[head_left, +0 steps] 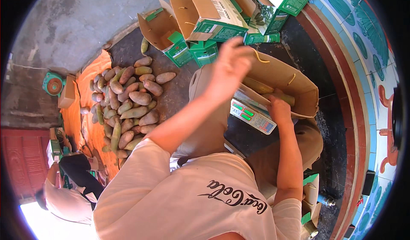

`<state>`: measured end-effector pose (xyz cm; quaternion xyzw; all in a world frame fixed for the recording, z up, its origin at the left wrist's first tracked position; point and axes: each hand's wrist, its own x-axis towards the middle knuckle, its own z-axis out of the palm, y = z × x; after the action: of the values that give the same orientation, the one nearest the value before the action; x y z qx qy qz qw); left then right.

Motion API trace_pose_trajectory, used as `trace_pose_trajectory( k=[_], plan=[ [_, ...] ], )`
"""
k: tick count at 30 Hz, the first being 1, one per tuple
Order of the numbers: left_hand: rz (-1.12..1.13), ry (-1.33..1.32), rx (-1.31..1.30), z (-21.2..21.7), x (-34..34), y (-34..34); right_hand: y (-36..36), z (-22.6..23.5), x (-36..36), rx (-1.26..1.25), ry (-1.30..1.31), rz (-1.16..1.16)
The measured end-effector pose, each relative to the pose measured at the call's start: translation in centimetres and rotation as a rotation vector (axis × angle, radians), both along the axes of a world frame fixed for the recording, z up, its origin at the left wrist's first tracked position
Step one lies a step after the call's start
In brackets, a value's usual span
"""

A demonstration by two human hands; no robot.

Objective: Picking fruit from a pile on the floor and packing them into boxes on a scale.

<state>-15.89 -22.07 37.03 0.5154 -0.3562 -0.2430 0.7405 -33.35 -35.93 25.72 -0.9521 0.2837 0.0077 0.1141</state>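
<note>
"Nearest first: what is at the box?"

"The right hand reaches over the near wall of a large, open, brown cardboard box. Its fingertips are partly hidden; whether they clamp the wall or a gourd, I cannot tell."

"The left hand?"

"Raised by the box's left end, near a yellow cord handle. It is blurred; fingers apart or together, undetermined."

"Instrument?"

"A white plastic scale with green-lit display, at the box's near-left side. Its panel faces the wearer, presumably for reading. Its plate is not visible."

"Contents?"

"Oblong, green-brown gourds, laid lengthwise in the box, probably because their shape fits that way."

"Farther off?"

"Left of the box, a heap of oblong, reddish-brown and green gourds, partly on an orange sheet, likely to protect them. Beyond the box, green-and-brown cardboard cartons stand crowded, apparently for easy reach. Far left of it, a co-worker in a pale shirt."
</note>
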Motion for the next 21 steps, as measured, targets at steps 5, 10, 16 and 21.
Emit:
trace_pose_trajectory(
  k=[5, 10, 16, 21],
  plan=[
    [0.480, -0.076, 0.273, -2.6, 9.7, 7.9, -0.1, -0.2, -0.5, 0.007, -0.021, 0.001],
    [0.697, -0.403, 0.941, -16.6, 16.5, 20.0, 0.1, 0.3, -0.2, 0.017, 0.018, -0.019],
    [0.263, -0.397, 1.927, -35.9, 14.6, 42.6, 0.8, -0.5, 3.0, 0.073, -0.091, 0.082],
    [-0.086, -0.122, 1.974, -31.8, 4.5, 32.9, 0.0, 0.7, -0.9, 0.007, -0.006, -0.051]
  ],
)
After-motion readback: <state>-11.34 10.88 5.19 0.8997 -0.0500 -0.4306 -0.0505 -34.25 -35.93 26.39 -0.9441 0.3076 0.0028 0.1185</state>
